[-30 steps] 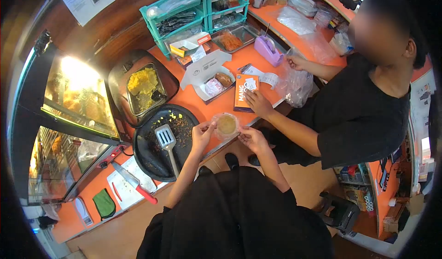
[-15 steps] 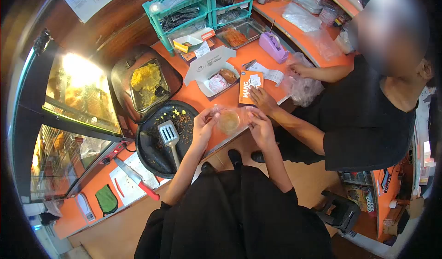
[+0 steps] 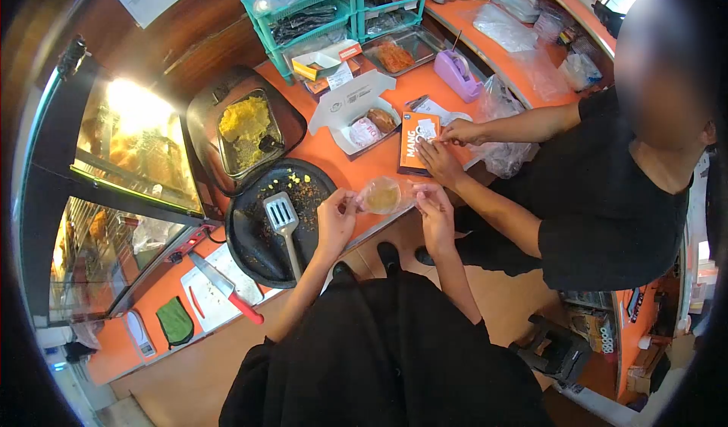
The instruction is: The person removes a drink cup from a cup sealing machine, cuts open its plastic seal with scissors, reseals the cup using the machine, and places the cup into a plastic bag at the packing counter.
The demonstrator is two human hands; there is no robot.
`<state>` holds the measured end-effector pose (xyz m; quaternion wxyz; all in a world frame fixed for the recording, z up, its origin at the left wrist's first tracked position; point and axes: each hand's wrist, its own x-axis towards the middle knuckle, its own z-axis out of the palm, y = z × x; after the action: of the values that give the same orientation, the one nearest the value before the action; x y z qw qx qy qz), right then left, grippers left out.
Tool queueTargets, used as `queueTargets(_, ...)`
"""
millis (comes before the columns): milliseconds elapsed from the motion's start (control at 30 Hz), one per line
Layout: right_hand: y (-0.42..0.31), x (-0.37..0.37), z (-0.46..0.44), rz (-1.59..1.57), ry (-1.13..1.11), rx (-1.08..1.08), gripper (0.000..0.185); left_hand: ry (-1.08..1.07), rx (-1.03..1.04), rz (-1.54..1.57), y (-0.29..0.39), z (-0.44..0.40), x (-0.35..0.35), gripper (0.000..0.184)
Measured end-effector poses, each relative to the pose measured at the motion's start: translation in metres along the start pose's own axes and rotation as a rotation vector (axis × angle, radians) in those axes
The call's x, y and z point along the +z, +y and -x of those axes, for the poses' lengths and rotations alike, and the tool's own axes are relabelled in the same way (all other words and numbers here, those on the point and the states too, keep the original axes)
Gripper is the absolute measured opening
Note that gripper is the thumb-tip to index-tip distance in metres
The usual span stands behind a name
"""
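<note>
Between my hands is a small clear plastic bag (image 3: 383,196) with something brownish, perhaps a liquid, rounding out its middle. My left hand (image 3: 336,218) pinches its left end, and my right hand (image 3: 435,213) pinches the right end. The bag is held over the front edge of the orange counter (image 3: 350,171). Behind it, an open white takeaway box (image 3: 341,116) contains a paper-wrapped item (image 3: 365,132) and a browned piece of food (image 3: 381,119). Close to my right hand, a co-worker's hands (image 3: 447,154) touch a closed orange box (image 3: 410,145).
Left of my hands lies a black pan (image 3: 243,237) with a slotted turner (image 3: 281,216). A tray of yellow food (image 3: 246,127) sits behind it. A red-handled knife (image 3: 220,281) rests on a white board (image 3: 199,306). A purple tape dispenser (image 3: 457,76) and teal racks (image 3: 303,17) stand farther back.
The bag has turned slightly and been drawn out between my hands. The co-worker's far hand has moved from the plastic bags over to the orange box. My view has shifted a little.
</note>
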<state>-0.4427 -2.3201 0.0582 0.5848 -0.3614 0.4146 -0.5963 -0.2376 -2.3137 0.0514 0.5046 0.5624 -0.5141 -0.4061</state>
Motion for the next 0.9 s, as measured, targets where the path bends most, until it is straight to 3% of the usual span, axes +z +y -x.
queueTargets(100, 0.001, 0.007, 0.003, -0.024, -0.009, 0.014, 0.013, -0.145, -0.049, 0.185, 0.017, -0.001, 0.001, 0.014)
queueTargets(233, 0.005, 0.007, 0.001, -0.013, 0.014, 0.072, 0.014, -0.172, -0.125, 0.458, 0.017, -0.011, 0.005, 0.018)
queueTargets(300, 0.004, 0.005, -0.002, -0.045, 0.049, 0.033, 0.013, -0.028, 0.063, 0.327, 0.013, -0.014, 0.008, 0.018)
queueTargets(433, 0.002, 0.008, -0.007, 0.0, 0.06, -0.019, 0.01, 0.015, 0.134, 0.324, 0.012, -0.01, 0.018, 0.018)
queueTargets(500, 0.006, 0.007, -0.015, 0.28, 0.0, -0.273, 0.009, -0.029, 0.245, 0.295, 0.002, -0.015, 0.023, 0.018)
queueTargets(533, 0.009, 0.008, -0.019, 0.282, -0.003, -0.275, 0.009, -0.027, 0.247, 0.298, -0.001, -0.016, 0.025, 0.018)
queueTargets(700, 0.019, 0.018, -0.033, -0.03, -0.211, -0.076, 0.008, -0.131, 0.061, 0.461, 0.011, -0.022, 0.033, 0.021)
queueTargets(900, 0.012, 0.018, -0.049, -0.054, -0.514, 0.079, 0.005, -0.297, 0.014, 0.487, 0.003, -0.034, 0.032, 0.023)
